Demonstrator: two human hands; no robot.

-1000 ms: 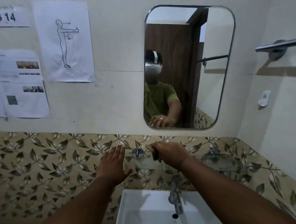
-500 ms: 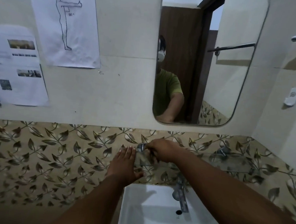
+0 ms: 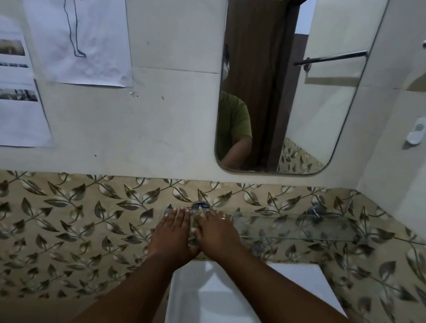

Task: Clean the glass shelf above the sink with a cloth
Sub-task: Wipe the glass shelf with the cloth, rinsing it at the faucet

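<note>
A: Where is the glass shelf (image 3: 290, 226) found?
B: Above the sink (image 3: 222, 300), under flattened fingers: left hand (image 3: 174, 234) and right hand (image 3: 217, 234) are spread side by side. No cloth can be seen.

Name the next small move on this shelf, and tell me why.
Probably slide the right hand rightward along the glass shelf. Both hands lie flat, side by side, at the shelf's left end near the chrome bracket, the left hand seemingly steadying. The long stretch toward the far bracket lies bare beyond them. No cloth is clearly visible under either palm.
</note>
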